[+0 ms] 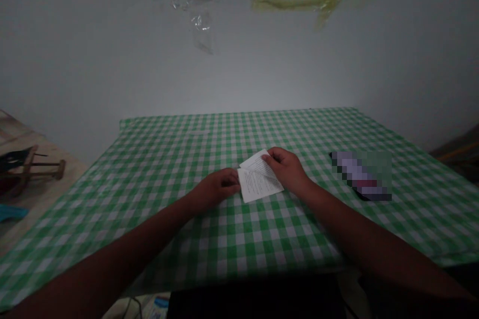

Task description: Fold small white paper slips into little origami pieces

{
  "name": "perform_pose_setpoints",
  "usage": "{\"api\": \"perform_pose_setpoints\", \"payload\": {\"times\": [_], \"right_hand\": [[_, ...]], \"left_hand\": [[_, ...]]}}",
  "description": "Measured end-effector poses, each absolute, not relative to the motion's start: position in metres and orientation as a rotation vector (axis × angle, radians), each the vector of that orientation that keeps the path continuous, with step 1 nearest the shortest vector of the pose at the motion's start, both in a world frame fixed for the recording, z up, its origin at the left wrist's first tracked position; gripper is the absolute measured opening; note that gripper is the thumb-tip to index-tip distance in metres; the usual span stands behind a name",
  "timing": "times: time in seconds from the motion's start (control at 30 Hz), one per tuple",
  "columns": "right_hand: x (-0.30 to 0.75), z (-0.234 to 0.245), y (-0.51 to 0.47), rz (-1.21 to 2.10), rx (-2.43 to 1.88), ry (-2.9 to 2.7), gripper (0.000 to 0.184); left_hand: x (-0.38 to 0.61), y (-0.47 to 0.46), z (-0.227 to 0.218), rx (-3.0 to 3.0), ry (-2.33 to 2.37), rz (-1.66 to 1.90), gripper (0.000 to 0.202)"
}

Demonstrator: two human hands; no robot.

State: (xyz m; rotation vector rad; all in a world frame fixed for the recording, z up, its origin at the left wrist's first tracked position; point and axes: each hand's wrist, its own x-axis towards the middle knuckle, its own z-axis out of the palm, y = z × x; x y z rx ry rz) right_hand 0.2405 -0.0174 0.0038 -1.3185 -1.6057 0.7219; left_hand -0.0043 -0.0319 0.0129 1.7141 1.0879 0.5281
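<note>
On cloth | paper | L fingers pinch left edge | R fingers grasp top

Paper: a printed sheet is lying mid-table, its upper part being folded over the lower.
Right hand: the right hand is pinching the folded flap at the sheet's top edge.
Left hand: the left hand, fingers curled, is touching the sheet's left edge; its grip is hard to read.
Table: a green checked cloth is covering it.
Right side: a dark, blurred object is lying well apart.
Wall: clear tape is hanging above.
</note>
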Motion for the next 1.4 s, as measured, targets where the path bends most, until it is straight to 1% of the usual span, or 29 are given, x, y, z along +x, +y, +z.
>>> {"api": "perform_pose_setpoints", "payload": {"times": [0.1, 0.2, 0.33, 0.47, 0.6, 0.73, 0.87, 1.13, 1.4], "right_hand": [[0.241, 0.004, -0.016, 0.895, -1.303, -1.459, 0.023], [0.241, 0.005, -0.016, 1.068, -1.248, -1.324, 0.024], [0.242, 0.003, -0.015, 1.189, -1.213, -1.227, 0.023], [0.246, 0.002, -0.013, 1.251, -1.258, -1.225, 0.024], [0.248, 0.003, -0.014, 1.195, -1.261, -1.357, 0.025], [0.246, 0.001, -0.013, 1.111, -1.266, -1.453, 0.025], [0.246, -0.004, -0.009, 1.039, -1.252, -1.504, 0.025], [0.247, -0.007, -0.001, 0.958, -1.266, -1.538, 0.024], [0.249, -0.01, 0.002, 0.939, -1.244, -1.555, 0.024]], "left_hand": [[0.001, -0.028, 0.017, 1.685, 1.111, 0.499, 0.029], [0.013, -0.019, 0.013, 1.597, 1.168, 0.562, 0.033], [0.024, -0.011, -0.004, 1.459, 1.114, 0.694, 0.029], [0.019, -0.012, -0.014, 1.507, 1.076, 0.718, 0.02], [0.009, -0.016, -0.009, 1.58, 0.991, 0.678, 0.015], [0.01, -0.016, -0.003, 1.493, 0.919, 0.667, 0.025], [0.013, -0.013, -0.006, 1.485, 1.013, 0.681, 0.033], [0.011, -0.012, -0.007, 1.519, 1.066, 0.663, 0.026], [0.012, -0.011, -0.005, 1.519, 1.106, 0.663, 0.025]]}}
